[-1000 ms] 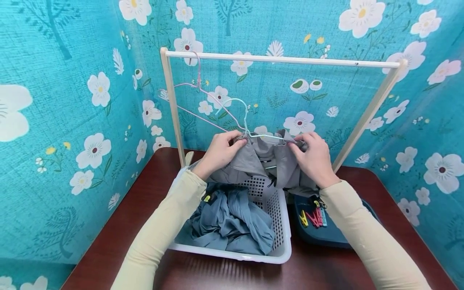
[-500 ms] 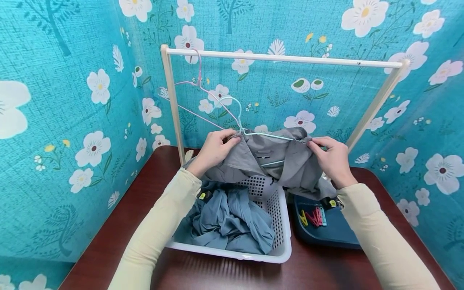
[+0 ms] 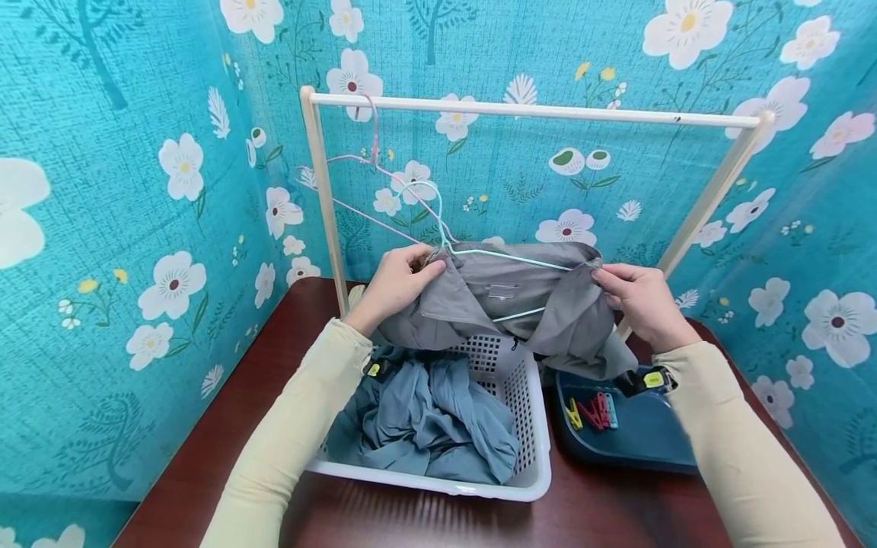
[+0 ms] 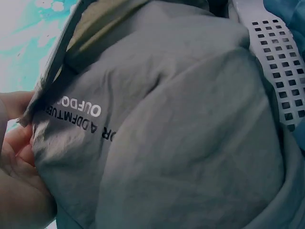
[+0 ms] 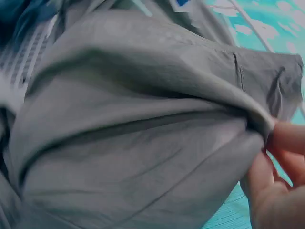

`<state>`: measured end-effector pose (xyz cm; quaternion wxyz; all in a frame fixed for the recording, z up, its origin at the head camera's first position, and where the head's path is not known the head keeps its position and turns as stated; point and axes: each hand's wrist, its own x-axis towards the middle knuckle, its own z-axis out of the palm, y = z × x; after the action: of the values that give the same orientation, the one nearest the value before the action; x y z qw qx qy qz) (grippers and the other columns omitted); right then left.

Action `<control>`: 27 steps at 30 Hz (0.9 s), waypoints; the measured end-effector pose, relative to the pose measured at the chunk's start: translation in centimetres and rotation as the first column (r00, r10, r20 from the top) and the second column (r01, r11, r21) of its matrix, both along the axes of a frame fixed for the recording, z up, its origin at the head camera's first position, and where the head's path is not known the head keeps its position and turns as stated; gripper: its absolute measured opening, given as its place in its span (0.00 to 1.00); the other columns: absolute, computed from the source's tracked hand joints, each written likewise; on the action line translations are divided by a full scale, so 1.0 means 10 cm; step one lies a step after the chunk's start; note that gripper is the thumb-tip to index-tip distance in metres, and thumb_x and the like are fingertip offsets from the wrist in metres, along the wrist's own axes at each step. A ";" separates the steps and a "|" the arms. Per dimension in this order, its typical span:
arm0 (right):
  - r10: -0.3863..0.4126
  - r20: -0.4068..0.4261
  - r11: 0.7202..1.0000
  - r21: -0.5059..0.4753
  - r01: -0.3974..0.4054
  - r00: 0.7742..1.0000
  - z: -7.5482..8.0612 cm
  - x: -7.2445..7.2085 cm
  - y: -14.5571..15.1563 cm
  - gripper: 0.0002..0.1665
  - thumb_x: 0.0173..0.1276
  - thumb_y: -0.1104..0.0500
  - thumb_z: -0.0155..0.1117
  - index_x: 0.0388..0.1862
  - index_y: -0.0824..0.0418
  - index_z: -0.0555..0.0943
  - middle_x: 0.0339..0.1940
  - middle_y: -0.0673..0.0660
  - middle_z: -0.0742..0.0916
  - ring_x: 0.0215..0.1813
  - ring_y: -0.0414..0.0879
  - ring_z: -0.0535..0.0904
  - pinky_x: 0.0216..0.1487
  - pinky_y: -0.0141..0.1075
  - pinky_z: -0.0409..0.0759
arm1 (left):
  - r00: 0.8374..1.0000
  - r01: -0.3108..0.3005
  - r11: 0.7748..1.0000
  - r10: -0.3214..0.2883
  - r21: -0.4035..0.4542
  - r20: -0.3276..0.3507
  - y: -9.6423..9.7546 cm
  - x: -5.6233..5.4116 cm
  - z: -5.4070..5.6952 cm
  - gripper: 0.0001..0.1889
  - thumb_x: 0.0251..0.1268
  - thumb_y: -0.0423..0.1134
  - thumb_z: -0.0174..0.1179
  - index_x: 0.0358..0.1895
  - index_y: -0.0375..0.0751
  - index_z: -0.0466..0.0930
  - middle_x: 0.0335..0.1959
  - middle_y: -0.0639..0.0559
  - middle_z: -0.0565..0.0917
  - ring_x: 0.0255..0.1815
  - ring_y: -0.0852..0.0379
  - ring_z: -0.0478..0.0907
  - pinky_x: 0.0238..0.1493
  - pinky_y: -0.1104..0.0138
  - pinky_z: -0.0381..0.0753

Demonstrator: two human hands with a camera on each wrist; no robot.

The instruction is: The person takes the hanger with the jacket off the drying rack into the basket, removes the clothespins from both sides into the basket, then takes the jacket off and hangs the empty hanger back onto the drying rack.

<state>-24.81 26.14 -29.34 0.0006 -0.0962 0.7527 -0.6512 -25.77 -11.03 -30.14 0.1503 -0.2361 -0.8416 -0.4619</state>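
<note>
A thin grey jacket (image 3: pixel 500 281) with a neck label hangs spread between my hands over the basket. A light-blue hanger (image 3: pixel 510 259) lies inside its top; the hook leans left and is off the rail. My left hand (image 3: pixel 400 281) pinches the jacket's upper edge near the hook; in the left wrist view printed lettering (image 4: pixel 78 119) shows on the cloth beside the fingers. My right hand (image 3: pixel 640 299) pinches the other side of the jacket between thumb and fingers. In the right wrist view the cloth folds towards that pinch. Jacket cloth hides the lower hanger partly.
A white basket (image 3: pixel 537 434) holds blue-grey cloth (image 3: pixel 432 426). Right of it, a dark-blue tray (image 3: pixel 630 434) bears yellow, red and blue clothespins (image 3: pixel 597 411). Behind stands a rack with a white rail (image 3: pixel 534 111), a pink hanger (image 3: pixel 375 144) hanging at its left end.
My right hand has moved right, pulling the jacket wider along the hanger. My left hand has shifted slightly left, and the hanger's hook has moved left with it.
</note>
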 end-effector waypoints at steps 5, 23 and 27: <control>0.275 0.094 0.896 -0.387 -0.220 0.957 -0.06 -0.09 0.09 0.16 0.74 0.65 0.50 0.37 0.60 0.86 0.31 0.51 0.83 0.32 0.38 0.79 0.32 0.29 0.77 | 1.000 -0.017 1.000 0.017 0.006 -0.008 -0.01 -0.01 -0.01 0.16 0.71 0.43 0.55 0.23 0.43 0.66 0.17 0.50 0.62 0.18 0.52 0.59 0.26 0.65 0.59; 0.028 -0.199 0.985 0.175 0.007 0.980 -0.19 -0.09 0.11 0.11 0.71 0.56 0.58 0.42 0.56 0.86 0.29 0.45 0.85 0.29 0.40 0.78 0.29 0.31 0.77 | 0.995 -0.044 0.993 0.053 0.106 -0.087 0.01 0.00 0.04 0.07 0.68 0.40 0.58 0.37 0.42 0.82 0.18 0.50 0.69 0.19 0.54 0.63 0.23 0.65 0.61; 0.045 -0.237 0.974 0.228 0.010 0.971 -0.23 -0.10 0.13 0.11 0.69 0.67 0.57 0.31 0.59 0.85 0.21 0.45 0.81 0.23 0.41 0.71 0.25 0.32 0.73 | 0.992 -0.065 0.990 0.078 0.124 -0.101 0.01 0.00 0.05 0.08 0.67 0.40 0.59 0.40 0.40 0.84 0.19 0.50 0.72 0.20 0.55 0.64 0.23 0.66 0.62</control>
<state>-25.84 27.47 -31.63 -0.0739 -0.1803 0.8160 -0.5443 -25.76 -10.96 -29.60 0.2250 -0.2203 -0.8111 -0.4929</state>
